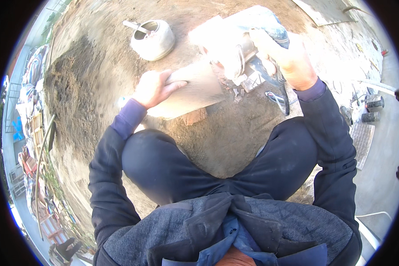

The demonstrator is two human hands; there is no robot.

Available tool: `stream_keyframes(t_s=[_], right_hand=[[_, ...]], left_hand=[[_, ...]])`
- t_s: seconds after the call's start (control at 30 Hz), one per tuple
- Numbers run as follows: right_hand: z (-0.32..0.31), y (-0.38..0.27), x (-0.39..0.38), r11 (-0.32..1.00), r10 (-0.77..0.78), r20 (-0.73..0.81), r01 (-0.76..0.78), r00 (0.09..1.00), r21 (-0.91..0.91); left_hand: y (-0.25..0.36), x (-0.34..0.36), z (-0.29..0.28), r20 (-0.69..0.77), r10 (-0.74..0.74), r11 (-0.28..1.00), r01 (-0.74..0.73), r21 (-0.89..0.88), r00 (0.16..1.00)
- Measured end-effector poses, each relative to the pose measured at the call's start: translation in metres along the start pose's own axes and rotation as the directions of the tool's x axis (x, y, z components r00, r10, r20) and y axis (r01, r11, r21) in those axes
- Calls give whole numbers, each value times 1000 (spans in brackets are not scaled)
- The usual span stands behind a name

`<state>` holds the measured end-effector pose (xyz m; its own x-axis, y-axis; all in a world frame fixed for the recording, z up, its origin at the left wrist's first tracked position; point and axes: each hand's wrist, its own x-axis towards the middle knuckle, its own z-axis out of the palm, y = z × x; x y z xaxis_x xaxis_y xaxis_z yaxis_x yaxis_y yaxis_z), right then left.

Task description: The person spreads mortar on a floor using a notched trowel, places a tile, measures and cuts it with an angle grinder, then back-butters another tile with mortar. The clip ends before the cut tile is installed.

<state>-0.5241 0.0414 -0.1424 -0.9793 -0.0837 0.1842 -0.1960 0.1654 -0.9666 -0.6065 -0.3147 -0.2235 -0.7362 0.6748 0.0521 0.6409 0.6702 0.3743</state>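
Note:
My left hand (154, 90) grips the left end of a flat tan tile (193, 91), its thumb pressed on top. The tile rests partly over a reddish brick (195, 116). At the tile's far right end, my right hand (295, 62) is wrapped round a hand-held power cutter (248, 53) with a metal guard and a dark cord (286, 104). Glare washes out much of the cutter, so whether its blade touches the tile cannot be told. Broken pieces (237, 93) lie on the ground below it.
A pale, round metal kettle (154, 42) stands on the dirt beyond my left hand. Dark cans (373, 106) and a patterned panel (362, 142) lie at the right. Along the left edge are a long pole (41, 164) and piled materials (29, 102).

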Motion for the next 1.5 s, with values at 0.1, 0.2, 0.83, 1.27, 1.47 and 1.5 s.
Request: stream_keyframes(t_s=[0.1,0.2,0.83,1.27,1.47,1.5], right_hand=[[-6,2,-3,999,42,-29,-43,999,-8],[-12,7,-7,999,44,-33,-45,998,-29],[-10,9,-7,937,-163,91,183,982,-297],[-5,10,-6,995,-46,19,48,999,-88],[-1,18,7,932,-185,157,224,970,-286],[0,19,8,864,-197,179,257,964,-432]], left_hand=[[3,5,3,-4,21,1000,-21,-3,1000],[4,9,4,10,17,1000,-17,-7,1000],[-4,2,7,49,12,1000,-13,12,999],[-5,2,9,23,15,1000,-15,20,1000],[-2,-1,1,21,-12,1000,11,22,1000],[-2,0,1,31,-30,999,28,43,999]])
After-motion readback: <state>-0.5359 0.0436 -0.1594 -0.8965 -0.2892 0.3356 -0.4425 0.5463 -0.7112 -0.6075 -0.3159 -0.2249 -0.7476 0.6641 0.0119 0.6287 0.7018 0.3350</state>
